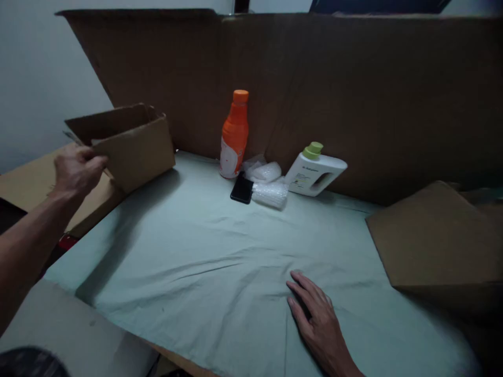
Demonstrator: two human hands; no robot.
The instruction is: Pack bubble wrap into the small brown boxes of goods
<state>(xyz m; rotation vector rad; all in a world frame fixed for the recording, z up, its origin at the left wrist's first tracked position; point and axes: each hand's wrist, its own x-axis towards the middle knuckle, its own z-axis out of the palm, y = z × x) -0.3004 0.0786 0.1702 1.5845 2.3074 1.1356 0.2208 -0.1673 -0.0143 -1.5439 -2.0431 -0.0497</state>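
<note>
My left hand [79, 168] grips the near edge of an open cardboard box [139, 152] at the left side of the table. The box's top is open, and most of its inside is hidden. Toward the front, my right hand [316, 317] lies on the pale green cloth [188, 235] with its fingers stretched out, holding nothing. Beyond it, at the back, an orange bottle [234, 133] stands upright. Beside the bottle are a black phone [242, 189], a bundle of bubble wrap [270, 192] and a white detergent bottle [310, 175] with a green cap, which leans to the right.
A tall cardboard panel [334, 94] rises along the back of the table. Another cardboard box [436, 241] occupies the right side. Further cardboard [35, 170] lies beneath and beside the left box. The cloth is wrinkled near the middle.
</note>
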